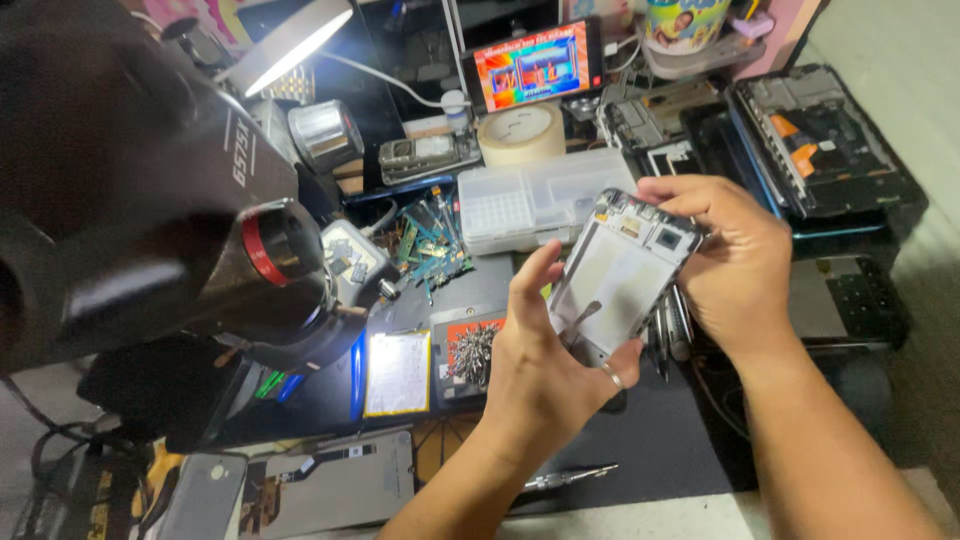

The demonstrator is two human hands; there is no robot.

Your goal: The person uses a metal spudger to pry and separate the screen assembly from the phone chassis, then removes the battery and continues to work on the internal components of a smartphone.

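Note:
Both hands hold an opened phone frame [622,272], silver-white with a camera cut-out at its top right, tilted above the dark work mat. My left hand [545,360] grips its lower end, thumb up along the left edge, with a ring on one finger. The upper right corner and right edge sit in the curled fingers of my right hand [735,270].
A big black microscope head [150,190] with a red ring fills the left. On the mat lie a flat battery [397,372], a screw tray [470,352], tweezers [565,478], a clear parts box [540,205], tape roll [522,132], a lit phone screen [530,65] and dismantled phones [815,140].

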